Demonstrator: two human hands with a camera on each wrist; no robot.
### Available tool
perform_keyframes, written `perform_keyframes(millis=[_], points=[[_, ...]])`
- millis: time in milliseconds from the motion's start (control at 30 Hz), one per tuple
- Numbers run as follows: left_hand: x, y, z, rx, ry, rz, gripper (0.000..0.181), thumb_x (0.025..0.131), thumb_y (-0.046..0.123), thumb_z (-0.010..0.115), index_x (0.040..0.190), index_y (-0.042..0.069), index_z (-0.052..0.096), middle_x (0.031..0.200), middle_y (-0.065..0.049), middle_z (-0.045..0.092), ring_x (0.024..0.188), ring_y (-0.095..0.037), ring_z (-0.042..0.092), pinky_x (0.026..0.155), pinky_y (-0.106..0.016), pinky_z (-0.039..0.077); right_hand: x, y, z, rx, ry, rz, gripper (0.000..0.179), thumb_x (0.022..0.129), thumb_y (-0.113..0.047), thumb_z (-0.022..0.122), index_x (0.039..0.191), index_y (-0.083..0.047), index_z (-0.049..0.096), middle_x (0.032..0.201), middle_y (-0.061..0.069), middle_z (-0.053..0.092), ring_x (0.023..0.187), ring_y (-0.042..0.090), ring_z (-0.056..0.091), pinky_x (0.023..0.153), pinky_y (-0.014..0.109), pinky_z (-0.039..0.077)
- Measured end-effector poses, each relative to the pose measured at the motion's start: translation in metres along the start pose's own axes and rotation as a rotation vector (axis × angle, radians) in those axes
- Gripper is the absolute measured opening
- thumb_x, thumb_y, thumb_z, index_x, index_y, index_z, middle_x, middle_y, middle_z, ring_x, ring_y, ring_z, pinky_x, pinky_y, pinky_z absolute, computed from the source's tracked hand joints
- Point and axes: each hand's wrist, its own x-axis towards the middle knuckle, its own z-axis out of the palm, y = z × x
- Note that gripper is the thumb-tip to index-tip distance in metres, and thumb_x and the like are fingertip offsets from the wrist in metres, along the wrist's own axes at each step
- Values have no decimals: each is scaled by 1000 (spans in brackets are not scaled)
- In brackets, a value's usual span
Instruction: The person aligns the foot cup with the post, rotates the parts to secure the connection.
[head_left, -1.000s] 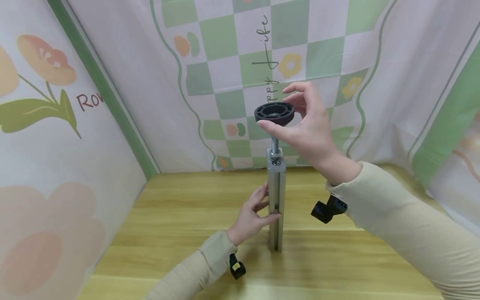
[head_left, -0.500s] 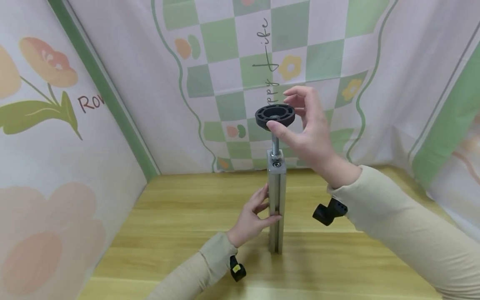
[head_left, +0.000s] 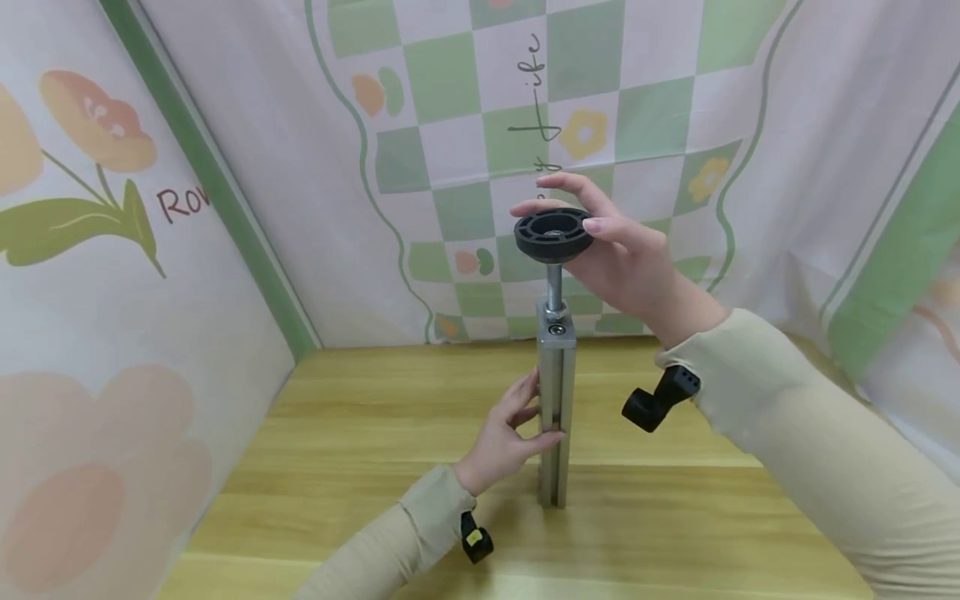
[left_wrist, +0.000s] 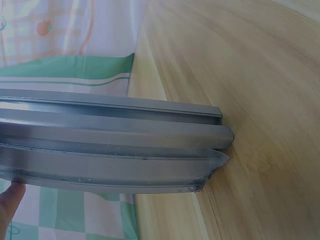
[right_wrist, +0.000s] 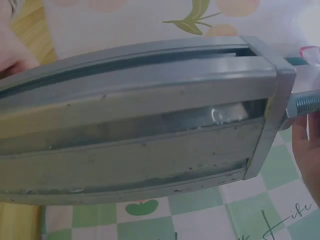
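An aluminium profile (head_left: 553,417) stands upright on the wooden table, its slotted lower end meeting the wood in the left wrist view. Out of the end plate (head_left: 556,337) on its top rises a threaded rod (head_left: 554,287) carrying a round black levelling foot (head_left: 553,242), hollow side up. My left hand (head_left: 504,437) grips the profile around mid-height, thumb across the near face. Up at the levelling foot, my right hand (head_left: 626,258) holds the rim, thumb at its right side and fingers reaching behind it. In the right wrist view, fingers (right_wrist: 302,145) show beside the rod.
The wooden table (head_left: 360,400) extends around the profile. A checkered green and white curtain (head_left: 442,150) hangs behind it, and a flowered curtain (head_left: 112,317) lines the left side. Small black cameras sit on both wrists.
My right hand has turned around the levelling foot: its thumb has gone from the near front rim to the right side, its fingers further left behind. The left hand stays on the profile.
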Motion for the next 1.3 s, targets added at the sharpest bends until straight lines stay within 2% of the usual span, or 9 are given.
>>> perform_keyframes(millis=[167, 333, 567, 933, 1167, 1300], points=[[0, -1, 0, 3, 4, -10, 86, 81, -7, 68, 150, 16, 22, 146, -19, 35, 122, -26, 47, 102, -34, 46, 2, -2, -1, 95, -59, 25, 46, 86, -13, 48, 130, -16, 39, 129, 14, 47, 116, 25, 47, 104, 29, 35], [0, -2, 1, -1, 7, -4, 87, 81, -8, 68, 151, 18, 22, 145, -19, 35, 122, -24, 47, 102, -34, 46, 3, -1, 1, 196, -98, 16, 47, 84, -9, 49, 130, -14, 40, 127, 15, 48, 115, 26, 48, 105, 30, 36], [0, -2, 2, 8, 7, 0, 89, 81, -7, 69, 150, 23, 21, 146, -20, 34, 124, -27, 46, 102, -34, 45, 1, 9, -1, 241, -70, -12, 39, 84, -11, 49, 123, -8, 45, 123, 13, 51, 114, 24, 51, 107, 31, 37], [2, -2, 0, 3, 11, -1, 88, 81, -7, 68, 150, 20, 22, 146, -19, 35, 124, -26, 46, 102, -35, 45, 0, 12, -2, 137, -50, -56, 35, 89, -14, 50, 123, -9, 47, 124, 9, 54, 115, 21, 50, 103, 26, 36], [0, -4, 2, 9, 9, -5, 88, 82, -6, 68, 151, 22, 21, 145, -19, 36, 123, -31, 46, 102, -34, 46, -2, 7, -3, -8, -29, -73, 31, 90, -13, 50, 121, -12, 49, 123, 7, 55, 112, 19, 50, 99, 26, 42], [0, -5, 2, 4, 3, 14, 90, 82, -6, 67, 151, 25, 18, 142, -20, 38, 123, -27, 46, 102, -35, 46, -2, 0, -3, -80, -27, -79, 32, 90, -11, 53, 123, -13, 51, 124, 9, 54, 114, 22, 49, 97, 28, 45]])
